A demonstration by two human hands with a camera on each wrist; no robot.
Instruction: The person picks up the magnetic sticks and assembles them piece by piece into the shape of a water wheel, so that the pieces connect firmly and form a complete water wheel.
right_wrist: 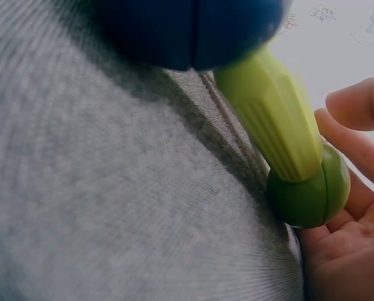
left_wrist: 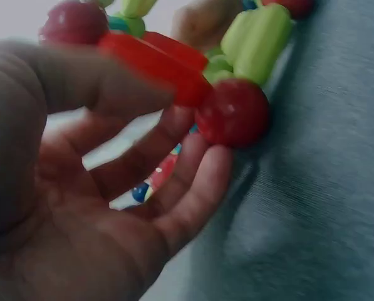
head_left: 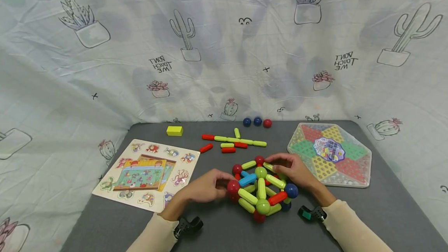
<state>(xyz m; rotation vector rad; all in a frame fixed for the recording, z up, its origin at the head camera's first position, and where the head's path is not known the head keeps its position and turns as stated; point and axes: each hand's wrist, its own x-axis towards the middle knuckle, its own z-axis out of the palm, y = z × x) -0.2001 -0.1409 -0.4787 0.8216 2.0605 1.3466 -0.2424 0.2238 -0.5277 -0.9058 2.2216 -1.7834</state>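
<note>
A ball-and-rod toy structure (head_left: 261, 188) of red, green, blue and yellow-green pieces stands on the table between both hands. At its left side, my left hand (head_left: 204, 188) grips it. In the left wrist view the thumb lies along a red rod (left_wrist: 168, 66), and fingertips meet a red ball (left_wrist: 233, 113) from below. My right hand (head_left: 294, 171) holds the far right side, its fingers curved around the upper rods near a red ball (head_left: 259, 160). In the right wrist view, its fingers pass behind a green ball (right_wrist: 309, 194) joined to a yellow-green rod (right_wrist: 277, 116).
Behind the structure lie loose rods (head_left: 241, 140) and a yellow block (head_left: 174, 130). Several balls (head_left: 257, 121) sit at the back edge. A sea-animal puzzle board (head_left: 140, 203) is at left, a hexagonal star-patterned game board (head_left: 350, 178) at right.
</note>
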